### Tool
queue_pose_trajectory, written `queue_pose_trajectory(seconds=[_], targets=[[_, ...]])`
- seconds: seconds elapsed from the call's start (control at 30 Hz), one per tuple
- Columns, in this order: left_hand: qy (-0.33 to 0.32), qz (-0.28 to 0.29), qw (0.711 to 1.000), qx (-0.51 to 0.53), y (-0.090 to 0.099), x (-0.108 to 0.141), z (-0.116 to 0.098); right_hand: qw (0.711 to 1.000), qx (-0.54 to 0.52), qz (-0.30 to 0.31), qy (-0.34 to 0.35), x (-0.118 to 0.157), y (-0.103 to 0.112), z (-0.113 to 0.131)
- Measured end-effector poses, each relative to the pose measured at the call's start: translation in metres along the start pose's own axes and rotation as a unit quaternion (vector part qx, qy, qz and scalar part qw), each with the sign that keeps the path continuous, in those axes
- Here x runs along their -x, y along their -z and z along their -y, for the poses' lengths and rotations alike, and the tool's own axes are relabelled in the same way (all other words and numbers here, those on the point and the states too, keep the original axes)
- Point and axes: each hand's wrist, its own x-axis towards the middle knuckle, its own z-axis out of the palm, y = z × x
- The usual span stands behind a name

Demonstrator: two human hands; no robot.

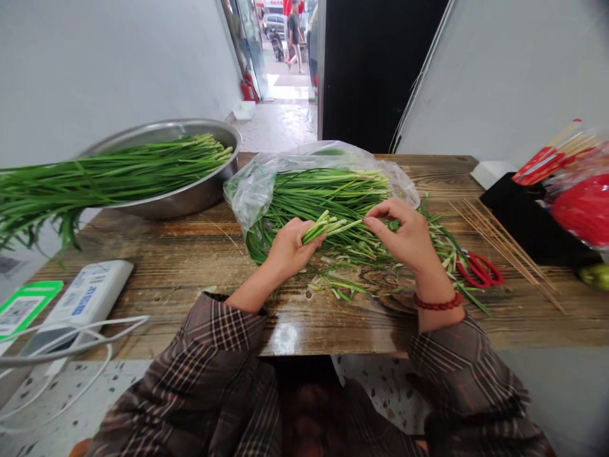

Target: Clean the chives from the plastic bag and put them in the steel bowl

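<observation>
My left hand (294,246) is closed around a small bunch of garlic chives (328,224), pale stem ends pointing right. At the tip of one stalk that sticks out of the bunch, thumb and forefinger of my right hand (399,231) are pinched together. Behind both hands, a larger pile of chives (323,187) lies in an opened clear plastic bag (254,184). Trimmed bits of leaf and stem (345,282) are scattered on the wood below my hands. Red-handled scissors (480,270) rest to the right of my right wrist, blades partly under scraps.
A steel basin (190,200) at the left holds long chives (143,165) hanging over its edge. Nearer me are a white power-bank-like box (95,292) with cables and a green-framed code card (28,308). Thin wooden skewers (509,247) and a black holder (528,222) stand right.
</observation>
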Motion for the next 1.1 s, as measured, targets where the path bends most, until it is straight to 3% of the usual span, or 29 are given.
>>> queue_pose_trajectory(seconds=[0.1, 0.2, 0.3, 0.4, 0.57, 0.7, 0.83, 0.9, 0.97, 1.03, 1.1], targets=[[-0.023, 0.012, 1.0, -0.007, -0.001, 0.0, 0.0, 0.997, 0.009, 0.054, 0.058, 0.0, -0.009, 0.001], [-0.042, 0.01, 0.999, -0.009, -0.003, -0.001, 0.001, 0.993, 0.003, 0.101, 0.067, 0.001, -0.018, 0.002], [-0.052, 0.001, 0.999, -0.01, -0.004, -0.001, 0.002, 0.997, -0.037, 0.067, 0.023, 0.003, -0.027, 0.004], [-0.072, 0.004, 0.997, -0.014, -0.005, -0.001, 0.001, 0.993, -0.096, 0.033, -0.065, 0.004, -0.036, 0.004], [-0.068, 0.005, 0.997, -0.022, -0.005, -0.001, -0.002, 0.951, -0.231, -0.035, -0.202, 0.004, -0.045, 0.001], [-0.056, -0.008, 0.998, -0.025, -0.004, -0.001, -0.001, 0.934, -0.274, -0.099, -0.204, 0.0, -0.038, -0.007], [-0.026, -0.04, 0.998, -0.032, -0.002, -0.002, 0.0, 0.943, -0.244, -0.147, -0.17, -0.002, -0.016, -0.009], [-0.02, -0.059, 0.998, -0.03, 0.0, -0.003, 0.0, 0.962, -0.219, -0.083, -0.137, -0.001, -0.003, -0.003], [-0.017, -0.076, 0.997, -0.027, 0.002, -0.003, -0.001, 0.975, -0.19, 0.077, -0.083, -0.001, 0.007, 0.004], [-0.017, -0.087, 0.996, -0.032, 0.004, -0.003, -0.002, 0.956, -0.158, 0.245, -0.024, 0.0, 0.011, 0.008], [-0.026, -0.086, 0.995, -0.044, 0.006, -0.003, -0.002, 0.943, -0.124, 0.31, -0.002, 0.0, 0.01, 0.007]])
